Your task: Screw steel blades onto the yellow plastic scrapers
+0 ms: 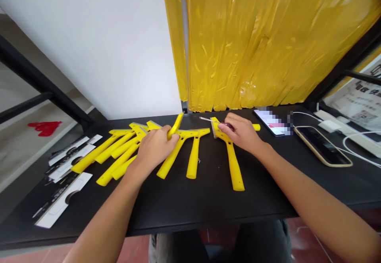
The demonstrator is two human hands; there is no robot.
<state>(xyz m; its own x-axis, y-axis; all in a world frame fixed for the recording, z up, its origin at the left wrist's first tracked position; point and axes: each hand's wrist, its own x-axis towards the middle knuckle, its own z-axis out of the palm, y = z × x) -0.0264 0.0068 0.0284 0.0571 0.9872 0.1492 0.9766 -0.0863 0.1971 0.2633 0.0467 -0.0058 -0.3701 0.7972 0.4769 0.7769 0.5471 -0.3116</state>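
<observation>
My left hand (156, 147) is closed around a yellow scraper (176, 126), whose head points up and to the right; the rest is hidden by the hand. In my closed right hand (242, 131) is a screwdriver (205, 118), its thin metal shaft aimed left and its dark red handle mostly covered. Below that hand lies a yellow scraper (234, 167), handle toward me. Another yellow handle (256, 127) sticks out to the right of the hand. Two scrapers, one a yellow scraper (193, 157), lie between my hands. Several more yellow scrapers (92, 151) overlap left of my left hand.
Flat black-and-white packages (64, 203) lie at the left of the black table (184, 205). A lit phone (269, 122), a phone in a beige case (323, 146) and a white power strip (351, 132) with cables are at the right. Yellow plastic sheeting (238, 48) hangs behind.
</observation>
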